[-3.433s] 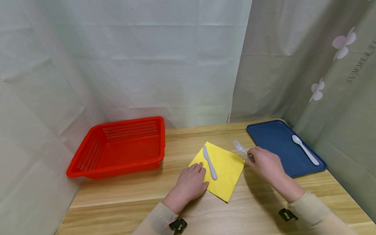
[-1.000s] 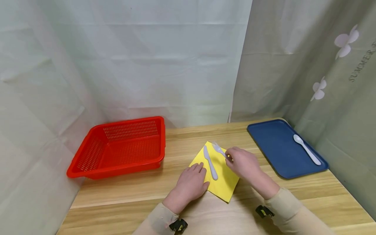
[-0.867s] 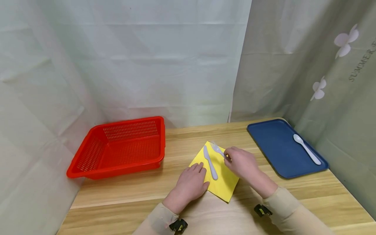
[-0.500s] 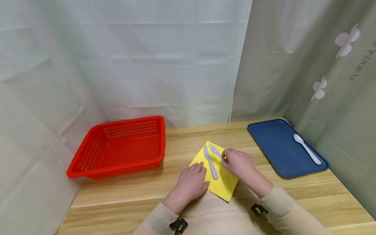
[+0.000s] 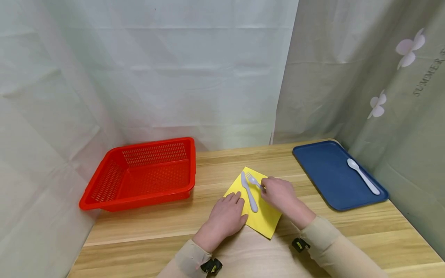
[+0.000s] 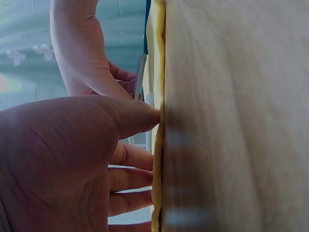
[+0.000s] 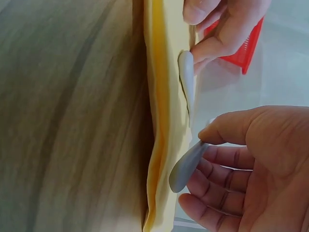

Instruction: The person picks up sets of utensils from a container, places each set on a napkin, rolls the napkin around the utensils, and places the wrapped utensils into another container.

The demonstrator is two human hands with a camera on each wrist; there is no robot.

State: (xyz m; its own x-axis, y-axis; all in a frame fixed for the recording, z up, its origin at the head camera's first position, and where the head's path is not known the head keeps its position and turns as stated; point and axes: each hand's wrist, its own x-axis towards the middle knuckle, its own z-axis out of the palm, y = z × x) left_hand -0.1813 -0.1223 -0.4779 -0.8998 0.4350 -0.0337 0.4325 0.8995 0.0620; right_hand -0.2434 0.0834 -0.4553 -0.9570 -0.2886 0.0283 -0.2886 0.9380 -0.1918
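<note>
A folded yellow napkin [image 5: 262, 222] lies on the wooden table, turned cornerwise. My left hand [image 5: 227, 216] rests on its left edge with fingers straight; the left wrist view shows the thumb and fingertips touching the cloth. On the napkin, just right of that hand, lies a light grey knife [image 5: 248, 193]. Over the napkin's right part, my right hand [image 5: 279, 195] pinches a matching fork [image 5: 253, 180] by its handle, tines pointing away and close beside the knife blade. In the right wrist view the fork's handle end [image 7: 186, 166] tilts out below the thumb and fingers.
A red perforated basket [image 5: 139, 200] stands at the left back of the table [image 5: 160, 231]. At the right back lies a blue tray [image 5: 323, 173], with a pale spoon [image 5: 363, 177] along its right side. Curtains [image 5: 194, 77] hang behind and on both sides.
My right hand has carried the fork left, from beside the napkin's right corner to over the napkin next to the knife. The left hand and the knife have stayed in place.
</note>
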